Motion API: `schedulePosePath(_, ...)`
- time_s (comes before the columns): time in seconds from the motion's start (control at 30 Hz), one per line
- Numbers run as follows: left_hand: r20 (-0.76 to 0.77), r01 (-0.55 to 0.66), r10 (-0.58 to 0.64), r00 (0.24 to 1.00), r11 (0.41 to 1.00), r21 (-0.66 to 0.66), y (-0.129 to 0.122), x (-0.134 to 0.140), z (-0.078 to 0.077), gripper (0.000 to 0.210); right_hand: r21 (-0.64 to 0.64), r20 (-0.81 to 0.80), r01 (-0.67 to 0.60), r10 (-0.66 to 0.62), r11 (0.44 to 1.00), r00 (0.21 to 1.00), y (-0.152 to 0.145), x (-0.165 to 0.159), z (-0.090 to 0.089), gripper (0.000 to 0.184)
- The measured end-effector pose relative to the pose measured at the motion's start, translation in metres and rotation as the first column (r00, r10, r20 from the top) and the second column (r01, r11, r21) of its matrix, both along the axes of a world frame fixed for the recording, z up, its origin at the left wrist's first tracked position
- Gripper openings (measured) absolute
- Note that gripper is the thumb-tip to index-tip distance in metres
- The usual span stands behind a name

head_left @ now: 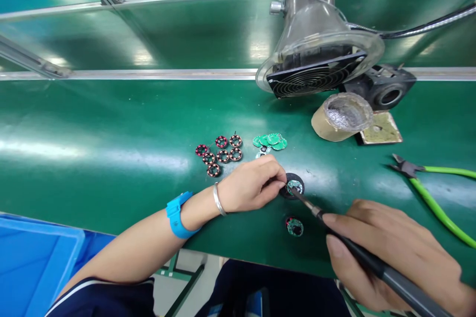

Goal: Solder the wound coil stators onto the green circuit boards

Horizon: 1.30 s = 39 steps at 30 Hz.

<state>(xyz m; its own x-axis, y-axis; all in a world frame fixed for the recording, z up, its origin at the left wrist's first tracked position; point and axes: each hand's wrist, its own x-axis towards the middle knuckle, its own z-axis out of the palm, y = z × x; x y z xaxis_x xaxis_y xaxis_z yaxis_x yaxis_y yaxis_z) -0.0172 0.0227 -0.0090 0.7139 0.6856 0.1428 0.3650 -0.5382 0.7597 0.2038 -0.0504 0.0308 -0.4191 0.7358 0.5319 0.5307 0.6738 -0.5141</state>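
Observation:
My right hand point(394, 252) is closed round the dark handle of a soldering iron point(357, 250). The iron's tip meets a small round green circuit board point(293, 187) seated in a black ring-shaped holder point(298, 178). At the holder's left edge, my left hand point(256, 183) is closed with thumb and fingertips pinched together; whatever lies between them is too small to make out. Just below sits another round board on a coil point(295, 227). Above my left hand lies a small pile of green round boards point(273, 140). Several copper-wound ring coils point(222, 156) are grouped to its left.
A fume extractor hood with a fan grille point(316, 79) hangs over the bench at upper right. Below it stand a tan cup of solder-coloured material point(329, 121), a sponge tray point(383, 129) and a black iron stand point(390, 91). Green-handled cutters point(427, 193) lie at the right.

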Motion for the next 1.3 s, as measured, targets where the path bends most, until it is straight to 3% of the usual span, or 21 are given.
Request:
schedulePosePath(0.27, 0.01, 0.0, 0.0, 1.0, 1.0, 0.005, 0.0, 0.0, -0.001, 0.008, -0.005, 0.036, -0.01, 0.01, 1.0, 0.999, 0.006, -0.001, 0.006, 0.032)
schedulePosePath(0.67, 0.019, -0.014, 0.014, 1.0, 1.0, 0.026, -0.001, 0.001, -0.001, 0.008, 0.05, 0.087, -0.068, 0.064, 0.996, 0.994, 0.014, -0.003, 0.013, 0.018)
schedulePosePath(1.03, 0.022, -0.027, 0.026, 0.999, 0.999, 0.043, -0.001, 0.001, -0.003, 0.007, 0.021, 0.04, -0.05, 0.049, 0.999, 0.998, 0.007, 0.009, 0.015, 0.027)
schedulePosePath(1.17, -0.002, -0.025, 0.025, 1.0, 0.999, 0.026, -0.002, 0.0, -0.003, 0.007, -0.077, -0.041, 0.101, -0.104, 0.992, 0.994, 0.002, 0.007, 0.004, 0.037)
schedulePosePath(1.3, 0.002, -0.018, 0.018, 1.0, 0.999, 0.037, -0.002, 0.0, -0.003, 0.007, -0.025, -0.109, 0.178, -0.179, 0.984, 0.978, 0.012, -0.004, -0.019, 0.041)
